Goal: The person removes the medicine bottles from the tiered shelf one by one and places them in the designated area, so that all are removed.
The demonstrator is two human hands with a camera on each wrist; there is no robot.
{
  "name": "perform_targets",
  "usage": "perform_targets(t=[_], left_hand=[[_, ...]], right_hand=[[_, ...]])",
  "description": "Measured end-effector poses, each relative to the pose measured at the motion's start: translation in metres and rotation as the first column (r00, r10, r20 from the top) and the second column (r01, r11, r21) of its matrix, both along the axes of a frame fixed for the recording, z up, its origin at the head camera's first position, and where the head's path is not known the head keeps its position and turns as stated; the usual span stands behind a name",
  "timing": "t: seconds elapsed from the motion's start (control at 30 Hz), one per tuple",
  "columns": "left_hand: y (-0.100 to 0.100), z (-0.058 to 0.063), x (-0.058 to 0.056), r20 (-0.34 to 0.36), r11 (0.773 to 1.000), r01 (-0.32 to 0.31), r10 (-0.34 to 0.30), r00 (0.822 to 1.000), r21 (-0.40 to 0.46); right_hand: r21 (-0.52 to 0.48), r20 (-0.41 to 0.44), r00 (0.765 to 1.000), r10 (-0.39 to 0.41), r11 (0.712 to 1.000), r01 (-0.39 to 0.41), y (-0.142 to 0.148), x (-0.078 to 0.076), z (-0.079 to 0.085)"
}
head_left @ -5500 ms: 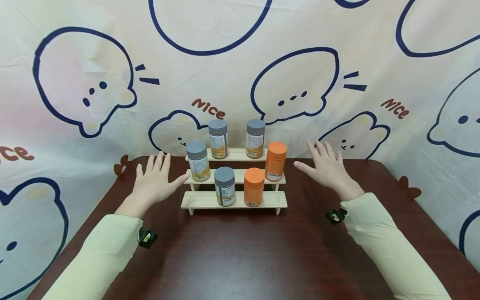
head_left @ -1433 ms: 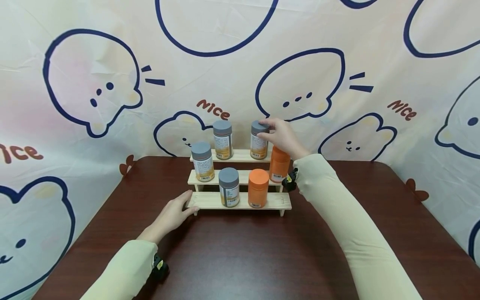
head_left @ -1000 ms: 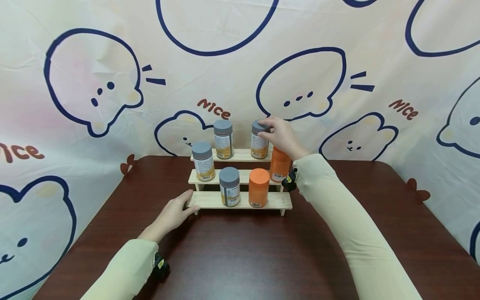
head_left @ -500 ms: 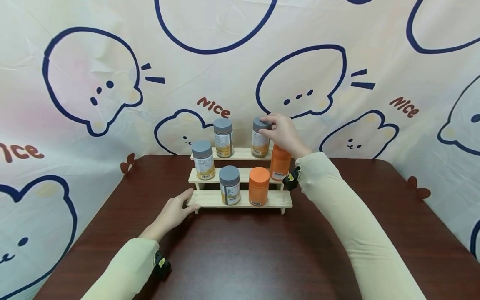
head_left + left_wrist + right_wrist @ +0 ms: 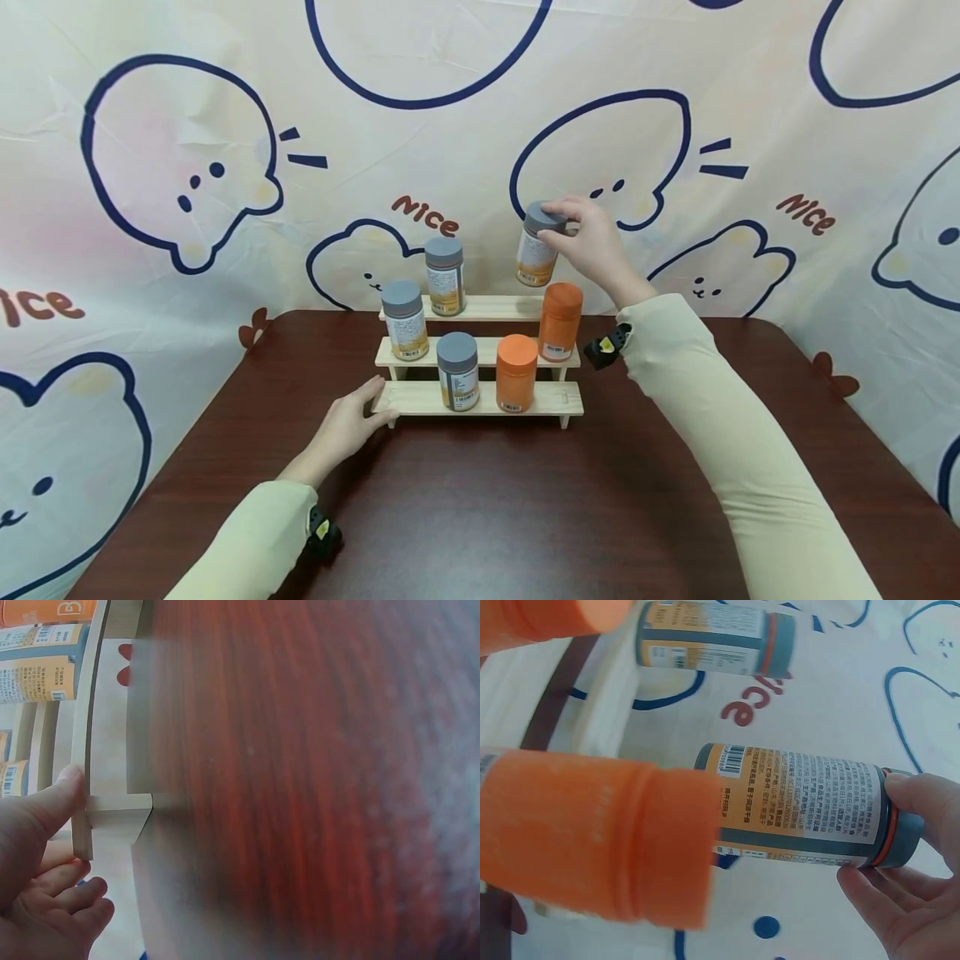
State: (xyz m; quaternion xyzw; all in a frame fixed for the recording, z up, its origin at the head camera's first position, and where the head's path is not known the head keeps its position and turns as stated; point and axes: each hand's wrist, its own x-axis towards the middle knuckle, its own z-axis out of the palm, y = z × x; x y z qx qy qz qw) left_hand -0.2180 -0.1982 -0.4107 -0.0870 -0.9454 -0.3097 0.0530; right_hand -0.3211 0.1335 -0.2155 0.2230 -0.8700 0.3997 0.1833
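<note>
My right hand (image 5: pixel 596 243) pinches the grey lid of a supplement bottle (image 5: pixel 537 250), held above the top step of a three-step wooden rack (image 5: pixel 480 310). The bottle tilts slightly, and its yellow and white label (image 5: pixel 802 799) shows in the right wrist view, thumb and fingers around the lid end. Down at the rack's lower left corner, my left hand (image 5: pixel 343 429) grips the end of the bottom step (image 5: pixel 84 735), thumb on one side and fingers on the other in the left wrist view.
Grey-lidded bottles stand on the top step (image 5: pixel 446 279), the middle step (image 5: pixel 406 325) and the bottom step (image 5: pixel 458 375). An orange bottle (image 5: pixel 560 321) is at the middle step's right, another orange bottle (image 5: pixel 516 375) below it. Behind the brown table (image 5: pixel 480 500) hangs a printed cloth (image 5: pixel 480 150).
My right hand has lifted the grey-lidded bottle off the top step, up and slightly right, tilting it. My left hand, spread in the oldest frame, came onto the rack and has stayed there since.
</note>
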Motion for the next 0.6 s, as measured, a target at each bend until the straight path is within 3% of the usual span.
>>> perform_targets(t=[0.37,0.6], left_hand=[[0.000,0.000,0.000,0.046,1.000,-0.016,0.015,0.999,0.023],[-0.002,-0.001,0.000,0.049,1.000,-0.015,0.014,0.999,0.022]], right_hand=[[-0.038,-0.058,0.996,-0.069,0.997,0.067,0.028,0.013,0.019],[-0.059,-0.034,0.992,-0.119,0.991,0.116,0.054,0.023,0.022]])
